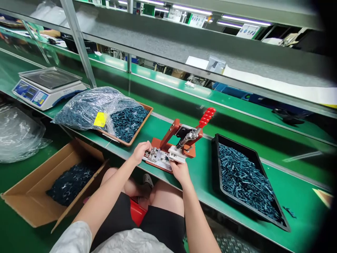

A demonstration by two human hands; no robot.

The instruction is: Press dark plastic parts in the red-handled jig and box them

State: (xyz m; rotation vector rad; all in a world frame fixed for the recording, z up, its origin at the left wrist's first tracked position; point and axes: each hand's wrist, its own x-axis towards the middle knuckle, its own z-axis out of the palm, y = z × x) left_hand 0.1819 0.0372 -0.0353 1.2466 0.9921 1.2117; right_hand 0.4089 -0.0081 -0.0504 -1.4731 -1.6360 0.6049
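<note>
A toggle clamp fixture (175, 135) with a brown-red frame and a raised red handle (207, 117) stands at the bench's front edge. My left hand (141, 152) is closed at the left end of its metal base plate (159, 158), fingers curled by small metal parts. My right hand (180, 171) lies at the base's right end, just below the white pressing block (177, 154). Its thumb points inward and its other fingers are mostly hidden. What either hand pinches is too small to make out.
Right of the fixture, a black tray (217, 168) holds many small dark blue-green pieces. On the left are a brown tray (143, 123) of similar pieces, a plastic bag (86, 109), a weighing scale (50, 88) and, lower down, a cardboard box (34, 200). A shelf (158, 42) spans above.
</note>
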